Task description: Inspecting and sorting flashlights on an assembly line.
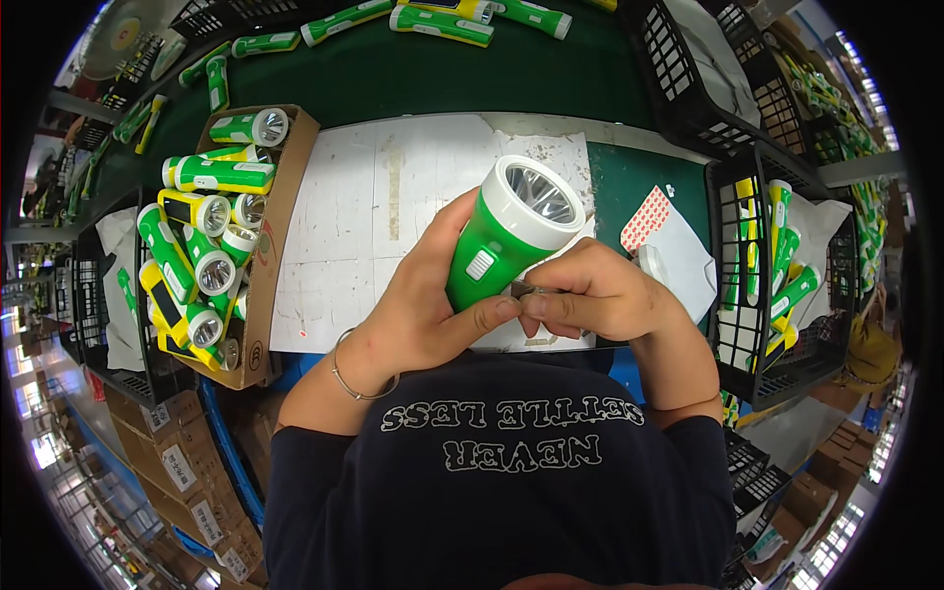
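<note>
My left hand [428,305] grips a green flashlight [506,231] with a white rim and a silver reflector, its lens pointing up and away from me. My right hand [600,293] is closed beside the flashlight's lower end, pinching a small dark item against it; what the item is cannot be told. Thumb tips of both hands meet near the flashlight's base. A thin bracelet circles my left wrist. The hands hover over a white sheet [364,216] on the green table.
A cardboard box [285,211] at left holds several green and yellow flashlights. A black crate [733,285] at right holds more flashlights. A sheet of red-patterned stickers [646,218] lies right of the white sheet. More flashlights [442,22] lie at the far table edge.
</note>
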`<state>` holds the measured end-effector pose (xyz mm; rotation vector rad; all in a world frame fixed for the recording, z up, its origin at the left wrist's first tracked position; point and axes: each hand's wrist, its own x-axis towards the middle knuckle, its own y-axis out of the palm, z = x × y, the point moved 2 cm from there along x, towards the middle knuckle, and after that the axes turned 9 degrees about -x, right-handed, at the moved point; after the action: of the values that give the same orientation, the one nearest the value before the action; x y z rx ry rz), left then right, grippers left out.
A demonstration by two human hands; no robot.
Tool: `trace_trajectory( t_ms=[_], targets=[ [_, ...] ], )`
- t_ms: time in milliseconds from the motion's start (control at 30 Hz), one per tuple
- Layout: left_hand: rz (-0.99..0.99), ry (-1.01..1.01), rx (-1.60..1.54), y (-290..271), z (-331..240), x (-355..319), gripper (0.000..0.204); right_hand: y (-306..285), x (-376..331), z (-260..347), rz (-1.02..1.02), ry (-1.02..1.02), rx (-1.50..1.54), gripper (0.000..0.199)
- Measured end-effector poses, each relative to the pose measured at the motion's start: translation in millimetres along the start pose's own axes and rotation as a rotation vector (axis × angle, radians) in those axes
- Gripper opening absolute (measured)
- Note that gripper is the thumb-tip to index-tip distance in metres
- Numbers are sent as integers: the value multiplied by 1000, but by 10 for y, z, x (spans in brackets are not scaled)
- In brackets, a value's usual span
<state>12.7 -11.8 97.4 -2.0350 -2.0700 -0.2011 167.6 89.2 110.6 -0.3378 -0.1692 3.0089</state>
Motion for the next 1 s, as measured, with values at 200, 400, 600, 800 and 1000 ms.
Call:
trace_trajectory(
  t_ms=[200, 400, 600, 800, 1000],
  targets=[
    [14, -114, -172, 35, 20, -29, 78, -18, -15, 40, 0, -46, -103, 31],
    [8, -121, -195, 47, 15, -42, 79, -11, -8, 27, 41, -3, -29, 32],
    [6, -89, -136, 41, 11, -48, 79, 1, -14, 6, 38, -13, -7, 31],
    [20, -75, -57, 38, 11, -55, 78, 14, -22, -2, 23, -21, -17, 31],
    [31, -57, -76, 45, -30, -57, 76, 20, -30, 5, 10, -53, -54, 30]
  ],
)
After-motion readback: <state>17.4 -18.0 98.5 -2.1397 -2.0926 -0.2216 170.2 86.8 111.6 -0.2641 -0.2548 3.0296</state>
